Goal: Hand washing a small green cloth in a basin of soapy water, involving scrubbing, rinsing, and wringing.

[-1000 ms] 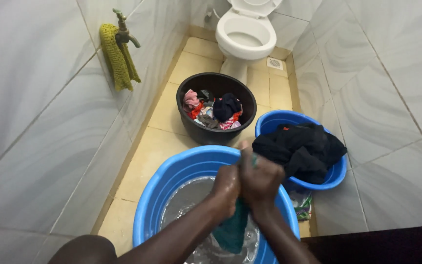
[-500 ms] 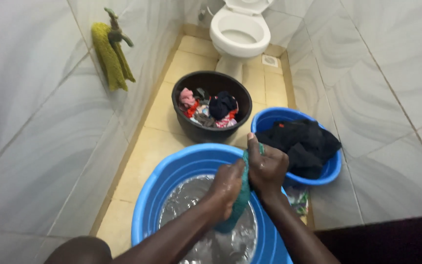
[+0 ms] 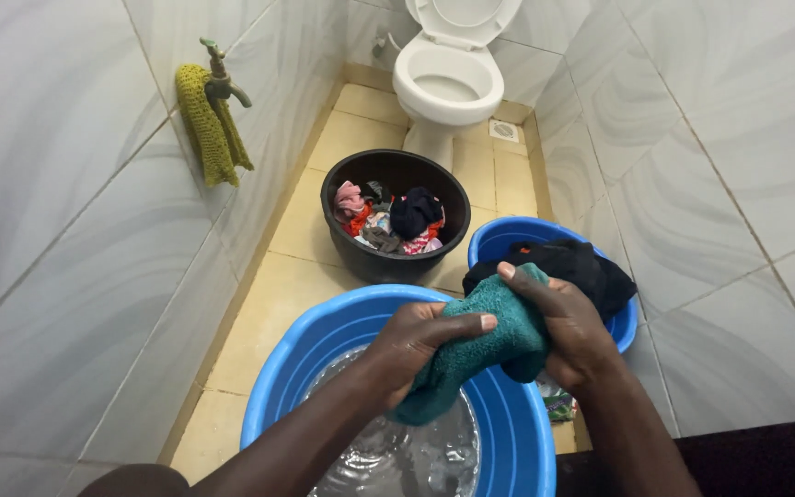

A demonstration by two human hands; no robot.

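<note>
Both hands clamped on a teal cloth [image 3: 471,354], held above the big blue basin [image 3: 324,340]. Left hand [image 3: 416,342] has its grip wrapped round the lower-left part of the cloth, thumb laid flat along the top edge; right hand [image 3: 568,327] has its grip closed over the upper-right end, fingers curled across the top. Cloth looks thick w/ a nubby, towel-like weave, bunched & twisted into a fat roll btwn the hands, lower end hanging down toward the water [image 3: 397,451]. Water in the basin is grey & rippled, glints of light on it. Just behind the right hand, a smaller blue basin [image 3: 499,241] w/ a heap of black clothes [image 3: 581,267] in it, edge touching or nearly touching the big one, can't tell which. Farther back, a black tub [image 3: 397,267] w/ mixed clothes in pink, red, dark blue. White toilet [image 3: 448,78] at the far end, lid up. Left wall: a tap [image 3: 218,74] w/ a yellow-green knitted cloth [image 3: 206,129] hung over it. Floor [image 3: 278,294] is beige tile; walls grey-white marbled tile.
</note>
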